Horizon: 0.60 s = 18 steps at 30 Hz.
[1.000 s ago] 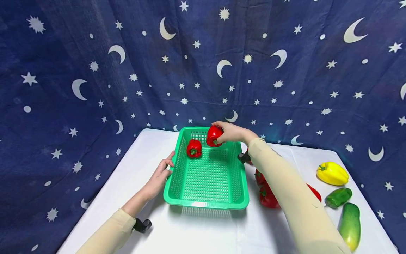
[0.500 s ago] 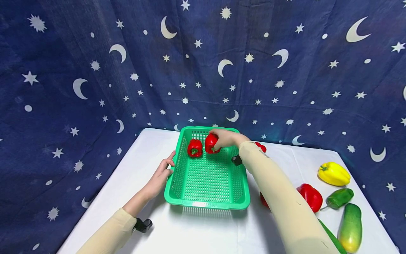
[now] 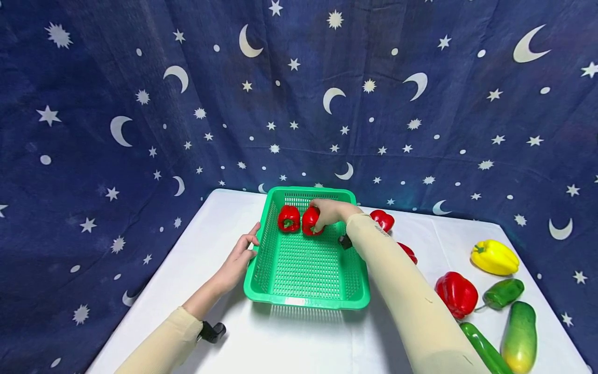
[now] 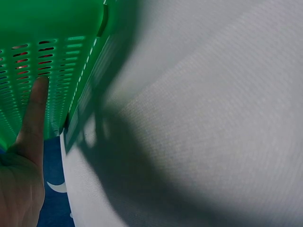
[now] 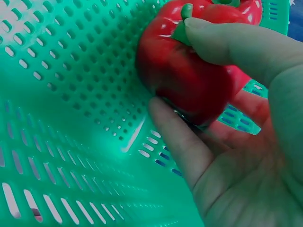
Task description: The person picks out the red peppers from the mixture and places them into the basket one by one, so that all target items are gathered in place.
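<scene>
On my head feed, the right hand pinches a red pepper inside the green basket, toward its far edge; the left hand touches the left edge. My left wrist feed shows one straight finger; my right, the thumb beside the stem.

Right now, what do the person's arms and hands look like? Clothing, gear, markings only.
Left hand and right hand: ungloved. Left sleeve, right sleeve: cream, close-fitting; small grey marking near the right cuff, unreadable. Black attachment at each cuff.
</scene>
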Each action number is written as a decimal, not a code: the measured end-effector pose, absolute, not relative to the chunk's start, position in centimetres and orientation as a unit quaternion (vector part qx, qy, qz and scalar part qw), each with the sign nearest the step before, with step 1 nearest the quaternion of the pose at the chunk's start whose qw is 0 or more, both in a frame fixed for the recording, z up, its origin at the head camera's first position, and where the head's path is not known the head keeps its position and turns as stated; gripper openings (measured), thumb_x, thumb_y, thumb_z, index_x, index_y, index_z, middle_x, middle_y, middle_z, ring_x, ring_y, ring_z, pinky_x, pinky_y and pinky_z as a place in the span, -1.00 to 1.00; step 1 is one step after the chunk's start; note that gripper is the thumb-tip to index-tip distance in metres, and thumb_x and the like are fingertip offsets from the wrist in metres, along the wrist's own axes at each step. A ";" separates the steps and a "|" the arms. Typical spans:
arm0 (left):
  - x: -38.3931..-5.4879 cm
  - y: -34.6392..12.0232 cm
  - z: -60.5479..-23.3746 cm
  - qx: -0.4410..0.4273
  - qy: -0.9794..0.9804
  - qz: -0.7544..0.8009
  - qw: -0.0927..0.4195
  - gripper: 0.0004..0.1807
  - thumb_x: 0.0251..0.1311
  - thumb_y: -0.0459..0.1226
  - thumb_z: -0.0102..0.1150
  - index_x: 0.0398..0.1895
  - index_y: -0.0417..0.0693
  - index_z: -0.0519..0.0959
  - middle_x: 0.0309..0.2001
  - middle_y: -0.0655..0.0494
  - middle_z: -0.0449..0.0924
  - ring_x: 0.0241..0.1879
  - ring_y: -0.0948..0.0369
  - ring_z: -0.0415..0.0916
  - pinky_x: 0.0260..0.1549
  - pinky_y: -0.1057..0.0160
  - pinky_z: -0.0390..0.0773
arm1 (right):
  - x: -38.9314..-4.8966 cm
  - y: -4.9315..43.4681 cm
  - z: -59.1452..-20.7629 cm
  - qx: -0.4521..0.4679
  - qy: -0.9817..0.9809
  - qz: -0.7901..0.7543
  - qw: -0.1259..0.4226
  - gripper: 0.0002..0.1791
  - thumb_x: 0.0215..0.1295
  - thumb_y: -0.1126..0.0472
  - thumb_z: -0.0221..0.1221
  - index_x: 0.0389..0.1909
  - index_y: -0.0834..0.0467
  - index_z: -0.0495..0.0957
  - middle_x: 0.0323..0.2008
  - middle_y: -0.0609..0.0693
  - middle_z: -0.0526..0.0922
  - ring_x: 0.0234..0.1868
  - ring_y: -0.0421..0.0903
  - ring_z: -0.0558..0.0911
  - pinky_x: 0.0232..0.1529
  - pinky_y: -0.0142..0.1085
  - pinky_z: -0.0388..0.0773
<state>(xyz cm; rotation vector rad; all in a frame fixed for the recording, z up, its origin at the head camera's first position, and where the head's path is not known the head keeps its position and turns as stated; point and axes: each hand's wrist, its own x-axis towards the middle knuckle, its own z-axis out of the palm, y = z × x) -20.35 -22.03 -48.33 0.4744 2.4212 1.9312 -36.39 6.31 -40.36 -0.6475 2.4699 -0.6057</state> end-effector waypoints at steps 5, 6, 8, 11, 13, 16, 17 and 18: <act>-20.4 -22.1 -48.4 0.155 0.774 0.613 0.004 -0.83 0.36 -0.46 -0.25 -0.03 -0.23 0.24 0.65 0.04 -0.15 0.61 -0.03 -0.28 0.43 -0.21 -0.17 | -36.3 6.4 -40.6 -0.235 0.911 -0.216 0.261 -0.06 0.12 0.24 0.40 0.53 0.19 0.19 0.29 0.13 0.45 0.22 0.07 0.45 0.15 -0.11 0.49; -20.4 -22.1 -48.4 0.155 0.775 0.612 0.004 -0.83 0.36 -0.46 -0.25 -0.03 -0.22 0.24 0.65 0.04 -0.15 0.61 -0.03 -0.28 0.43 -0.21 -0.17 | -36.3 6.4 -40.7 -0.234 0.912 -0.213 0.262 -0.05 0.11 0.23 0.41 0.53 0.20 0.19 0.29 0.13 0.45 0.23 0.07 0.45 0.16 -0.11 0.49; -20.4 -22.0 -48.4 0.154 0.778 0.609 0.004 -0.83 0.36 -0.45 -0.25 -0.03 -0.22 0.24 0.65 0.04 -0.15 0.61 -0.03 -0.28 0.43 -0.22 -0.16 | -36.2 6.3 -40.9 -0.231 0.914 -0.208 0.262 -0.06 0.13 0.21 0.42 0.53 0.19 0.20 0.29 0.13 0.45 0.23 0.07 0.45 0.18 -0.11 0.47; -20.3 -21.9 -48.3 0.154 0.780 0.607 0.005 -0.83 0.36 -0.45 -0.25 -0.03 -0.22 0.24 0.66 0.04 -0.16 0.61 -0.04 -0.29 0.43 -0.24 -0.18 | -36.2 6.3 -41.1 -0.227 0.918 -0.198 0.259 -0.06 0.13 0.19 0.43 0.52 0.19 0.21 0.27 0.12 0.46 0.23 0.06 0.45 0.19 -0.10 0.47; -20.3 -21.9 -48.3 0.154 0.781 0.606 0.004 -0.83 0.36 -0.45 -0.26 -0.02 -0.22 0.24 0.66 0.03 -0.16 0.61 -0.04 -0.29 0.44 -0.24 -0.19 | -36.2 6.3 -41.2 -0.222 0.921 -0.194 0.256 -0.05 0.14 0.17 0.42 0.54 0.18 0.19 0.30 0.12 0.45 0.25 0.07 0.43 0.21 -0.08 0.45; -20.3 -21.9 -48.3 0.153 0.782 0.604 0.002 -0.83 0.36 -0.46 -0.27 -0.03 -0.23 0.24 0.65 0.02 -0.15 0.61 -0.04 -0.28 0.44 -0.24 -0.19 | -36.1 6.3 -41.1 -0.217 0.920 -0.196 0.261 0.00 0.15 0.17 0.42 0.58 0.15 0.12 0.38 0.13 0.39 0.32 0.08 0.39 0.26 -0.05 0.41; -20.3 -21.9 -48.3 0.152 0.782 0.604 0.001 -0.82 0.36 -0.46 -0.27 -0.03 -0.23 0.24 0.65 0.03 -0.15 0.61 -0.04 -0.28 0.44 -0.24 -0.19 | -36.0 6.3 -41.0 -0.216 0.919 -0.197 0.263 0.02 0.15 0.16 0.42 0.59 0.14 0.10 0.42 0.13 0.35 0.35 0.08 0.37 0.29 -0.04 0.39; -20.3 -21.9 -48.2 0.152 0.782 0.604 0.001 -0.82 0.36 -0.46 -0.27 -0.03 -0.23 0.24 0.65 0.03 -0.15 0.61 -0.04 -0.29 0.44 -0.23 -0.19 | -36.0 6.4 -40.9 -0.216 0.918 -0.199 0.266 0.04 0.15 0.17 0.42 0.60 0.13 0.08 0.46 0.14 0.31 0.38 0.08 0.34 0.31 -0.04 0.36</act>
